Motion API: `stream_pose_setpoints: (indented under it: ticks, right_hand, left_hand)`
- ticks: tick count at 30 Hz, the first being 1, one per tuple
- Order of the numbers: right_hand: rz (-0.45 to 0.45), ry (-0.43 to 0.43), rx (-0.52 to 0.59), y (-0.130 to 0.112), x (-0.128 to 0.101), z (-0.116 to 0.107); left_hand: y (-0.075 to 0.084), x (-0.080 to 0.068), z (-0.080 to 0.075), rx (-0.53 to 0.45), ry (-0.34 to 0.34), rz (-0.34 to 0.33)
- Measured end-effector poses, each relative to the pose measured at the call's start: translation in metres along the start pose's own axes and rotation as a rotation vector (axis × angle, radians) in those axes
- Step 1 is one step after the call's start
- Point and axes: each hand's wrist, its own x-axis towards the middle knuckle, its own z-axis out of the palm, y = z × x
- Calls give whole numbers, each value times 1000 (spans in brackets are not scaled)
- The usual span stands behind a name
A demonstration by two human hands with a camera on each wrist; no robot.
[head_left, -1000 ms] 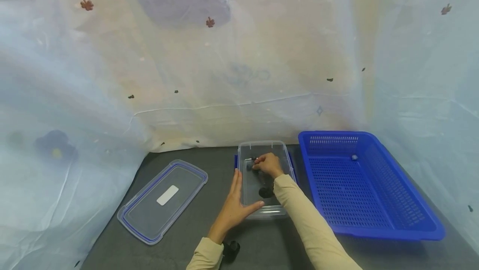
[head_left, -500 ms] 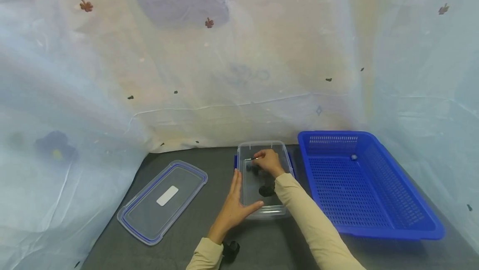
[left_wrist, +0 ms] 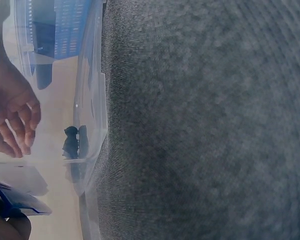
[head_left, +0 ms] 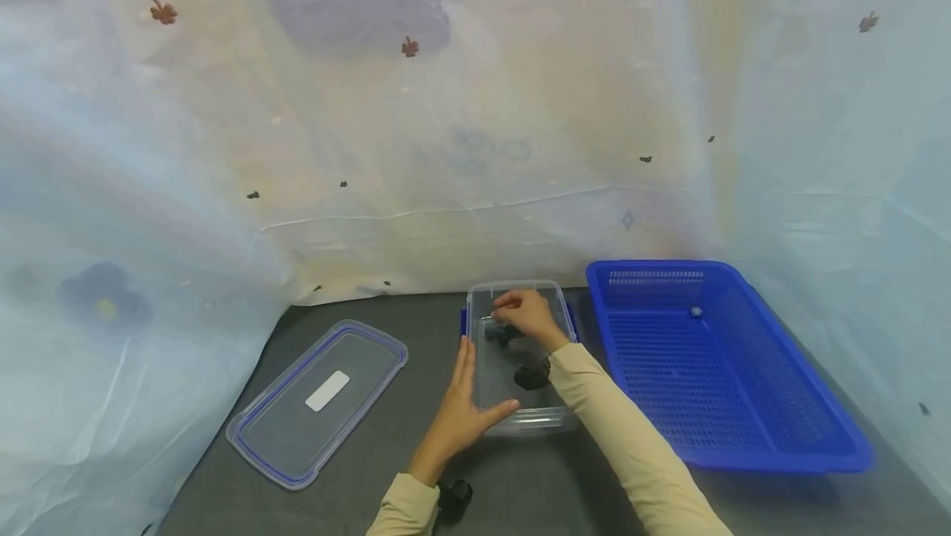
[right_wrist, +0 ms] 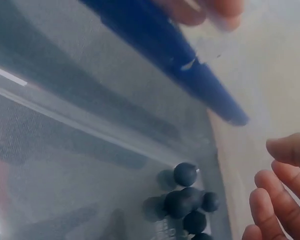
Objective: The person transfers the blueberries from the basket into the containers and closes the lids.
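Observation:
A clear plastic container (head_left: 531,416) stands on the dark table in front of me. Several small dark balls (right_wrist: 179,204) lie clustered at its far end, also showing as a dark clump (head_left: 502,334) in the head view. My left hand (head_left: 461,420) rests along the container's left side, fingers straight and thumb spread toward the near rim. Its fingertips show by a blue side latch (right_wrist: 155,50) in the right wrist view. Over the far end hovers my right hand (head_left: 526,313), loosely bent, with nothing seen between the fingers (right_wrist: 262,205).
To the left, a clear lid (head_left: 319,404) with a blue seal and a white label (head_left: 327,391) lies flat. A large blue basket (head_left: 758,460) stands on the right, with one small greyish ball (head_left: 696,312) inside. A plastic sheet (head_left: 475,106) hangs behind the table.
My right hand has risen slightly toward the container's far end. The small dark thing at its fingertips before no longer shows there. My left hand has stayed in place.

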Motion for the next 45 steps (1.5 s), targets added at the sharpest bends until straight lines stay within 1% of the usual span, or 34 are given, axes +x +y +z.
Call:
stream_pose_setpoints:
  ticks: [3, 11, 16, 18, 22, 24, 27, 30, 35, 40, 45]
  right_hand:
    - [-18, -14, 15, -8, -1, -1]
    - [-47, -16, 75, -22, -10, -11]
    - [-107, -19, 150, -28, -14, -21]
    - [-132, -15, 160, -32, -16, -26]
    - [-191, -17, 135, -41, -21, -35]
    - [-218, -17, 97, -45, -25, -39]
    - [-231, -26, 49, -48, -30, -46]
    - [-239, -39, 22, -49, -34, -53]
    - [-281, -47, -17, -45, -40, -65]
    - [-301, -10, -80, -38, -43, -79]
    - [-317, 65, -122, -30, -46, -100]
  left_hand:
    - [-2, 0, -1, 3, 10, -1]
    - [-3, -1, -2, 2, 12, -27]
    - [-1, -1, -3, 2, 6, -40]
    - [-1, -1, -3, 1, 3, -45]
    - [-1, -1, -3, -6, 0, -46]
    - [-1, -1, -3, -8, 0, -48]
    - [-1, -1, -2, -7, -1, -53]
    - [0, -2, -2, -6, -2, -59]
    - [0, -2, -3, 1, -3, -50]
    - [0, -1, -2, 7, -5, -42]
    - [0, -1, -2, 14, -4, -38]
